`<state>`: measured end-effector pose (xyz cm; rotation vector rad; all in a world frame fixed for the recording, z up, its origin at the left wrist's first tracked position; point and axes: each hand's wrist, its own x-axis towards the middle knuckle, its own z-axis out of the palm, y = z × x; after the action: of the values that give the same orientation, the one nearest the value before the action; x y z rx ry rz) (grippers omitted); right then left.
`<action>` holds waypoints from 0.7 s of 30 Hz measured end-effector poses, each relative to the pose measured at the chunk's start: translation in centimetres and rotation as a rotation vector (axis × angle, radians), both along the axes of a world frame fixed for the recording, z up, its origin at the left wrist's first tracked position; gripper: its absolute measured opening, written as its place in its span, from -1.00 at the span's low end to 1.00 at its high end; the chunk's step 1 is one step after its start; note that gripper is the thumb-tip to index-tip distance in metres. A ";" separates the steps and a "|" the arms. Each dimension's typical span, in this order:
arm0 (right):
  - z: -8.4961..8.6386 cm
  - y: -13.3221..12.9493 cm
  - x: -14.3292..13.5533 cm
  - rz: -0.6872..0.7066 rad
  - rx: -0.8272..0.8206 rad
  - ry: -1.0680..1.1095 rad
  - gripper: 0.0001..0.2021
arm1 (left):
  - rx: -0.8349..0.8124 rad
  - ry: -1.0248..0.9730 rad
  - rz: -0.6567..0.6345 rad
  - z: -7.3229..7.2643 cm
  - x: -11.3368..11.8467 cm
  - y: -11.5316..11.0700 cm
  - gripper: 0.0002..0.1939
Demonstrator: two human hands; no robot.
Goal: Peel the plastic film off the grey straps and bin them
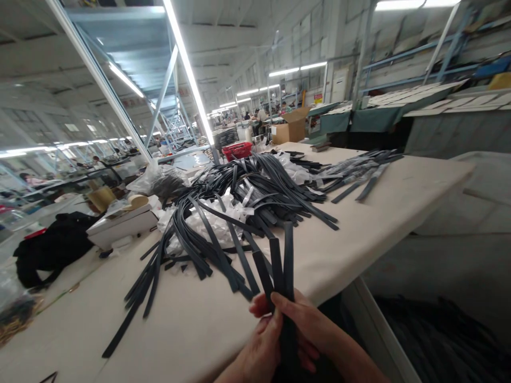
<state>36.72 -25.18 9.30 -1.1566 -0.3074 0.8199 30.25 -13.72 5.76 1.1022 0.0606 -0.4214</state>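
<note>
Several dark flat straps [276, 266] stand up from between my two hands, their ends fanned apart above the fingers. My left hand [263, 340] is closed round them lower down, with the thumb pressed along the front. My right hand [301, 319] grips the same straps from the right, its thumb lying across them near the left thumb. The lower ends run down into shadow and are hidden. Just beyond my hands, a large heap of similar dark straps [275, 181] lies on the pale table [191, 340], mixed with crumpled white plastic wrapping [217, 215].
To the left are a white box [123, 226], a black cloth item [56, 247] and a clear plastic bag [159, 178]. A red basket [237, 151] and cardboard box [290, 127] stand behind the heap. Below the table's right edge, a bin [379, 330] holds dark material.
</note>
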 end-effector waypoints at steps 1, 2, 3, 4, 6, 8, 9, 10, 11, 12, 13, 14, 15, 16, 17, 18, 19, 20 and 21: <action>-0.3 -0.4 -0.2 0.021 -0.050 0.024 -0.45 | 0.036 -0.008 -0.052 0.5 0.3 0.1 -0.24; -0.4 -0.9 -0.1 0.010 -0.096 0.045 -0.42 | 0.079 -0.034 -0.107 1.0 0.6 0.2 -0.28; -0.6 -1.4 0.1 -0.046 -0.122 0.061 -0.40 | 0.137 -0.076 -0.150 1.5 0.9 0.4 -0.33; -0.6 -1.9 0.7 -0.143 -0.124 0.064 -0.41 | 0.217 -0.130 -0.182 2.0 1.5 0.7 -0.39; -0.7 -3.0 2.4 -0.411 -0.073 0.016 -0.48 | 0.446 -0.272 -0.191 3.0 3.2 1.7 -0.51; -1.2 -4.2 4.6 -0.648 -0.041 -0.086 -0.53 | 0.742 -0.450 -0.100 4.0 6.0 3.1 -0.62; -1.6 -4.7 5.7 -0.733 -0.062 -0.146 -0.54 | 0.896 -0.538 -0.016 4.4 7.8 4.0 -0.66; -2.3 -5.0 6.7 -0.792 -0.112 -0.208 -0.53 | 1.046 -0.621 0.074 4.9 9.7 5.0 -0.71; -3.0 -5.3 7.4 -0.827 -0.178 -0.268 -0.52 | 1.202 -0.685 0.176 5.3 11.8 6.0 -0.75; -3.8 -5.5 8.0 -0.837 -0.249 -0.328 -0.52 | 1.292 -0.704 0.251 5.7 13.9 7.1 -0.78; -4.6 -5.5 8.3 -0.830 -0.314 -0.391 -0.53 | 1.358 -0.717 0.305 6.0 16.0 8.1 -0.80; -5.2 -5.5 8.4 -0.814 -0.368 -0.456 -0.54 | 1.418 -0.728 0.350 6.2 18.0 9.1 -0.76; -5.7 -5.5 8.5 -0.795 -0.409 -0.518 -0.57 | 1.471 -0.737 0.382 6.4 19.7 9.9 -0.69; -6.0 -5.4 8.4 -0.782 -0.439 -0.567 -0.60 | 1.526 -0.747 0.402 6.6 21.3 10.6 -0.61; -6.1 -5.3 8.4 -0.775 -0.460 -0.597 -0.62 | 1.580 -0.757 0.412 6.7 22.7 11.2 -0.55; -6.0 -5.2 8.4 -0.771 -0.477 -0.611 -0.63 | 1.629 -0.765 0.408 6.7 23.8 11.6 -0.52; -5.8 -5.2 8.4 -0.767 -0.490 -0.613 -0.64 | 1.673 -0.774 0.394 6.8 24.7 12.0 -0.53; -5.6 -5.2 8.4 -0.765 -0.501 -0.612 -0.64 | 1.711 -0.783 0.373 6.9 25.5 12.2 -0.59; -5.4 -5.2 8.5 -0.764 -0.510 -0.612 -0.64 | 1.744 -0.794 0.351 7.0 26.0 12.4 -0.67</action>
<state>45.23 -30.34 3.86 -1.8324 -0.1266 -0.1664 56.27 -1.33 12.78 2.8314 -0.1148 0.6082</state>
